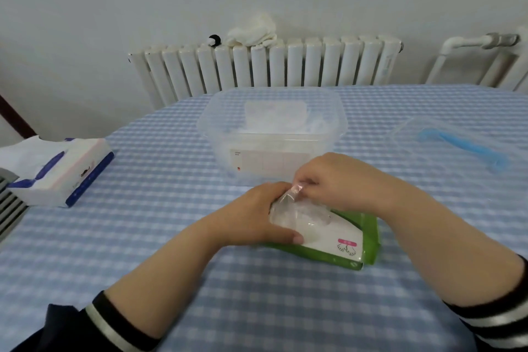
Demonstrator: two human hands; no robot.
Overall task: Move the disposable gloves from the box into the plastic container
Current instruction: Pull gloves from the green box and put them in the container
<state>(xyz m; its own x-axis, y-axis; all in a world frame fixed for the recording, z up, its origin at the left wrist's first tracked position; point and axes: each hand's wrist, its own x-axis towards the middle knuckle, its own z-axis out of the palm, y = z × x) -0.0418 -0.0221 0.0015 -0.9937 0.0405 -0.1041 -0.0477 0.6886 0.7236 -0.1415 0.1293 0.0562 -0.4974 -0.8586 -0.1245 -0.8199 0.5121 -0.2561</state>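
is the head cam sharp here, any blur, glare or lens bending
Head view: soft, even light, no hard glare; the right hand pinching a clear glove over the green box looks slightly smeared; the wide lens bows the radiator and the table edge; the plastic container reads hazy.

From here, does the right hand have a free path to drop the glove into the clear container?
Probably yes: the right hand pinches a glove just in front of the plastic container, whose top is open with nothing between them.

clear glossy plastic container (273, 134), thin shiny film glove (297, 208), matt woven checked tablecloth (160, 226), smooth card box (337, 240)
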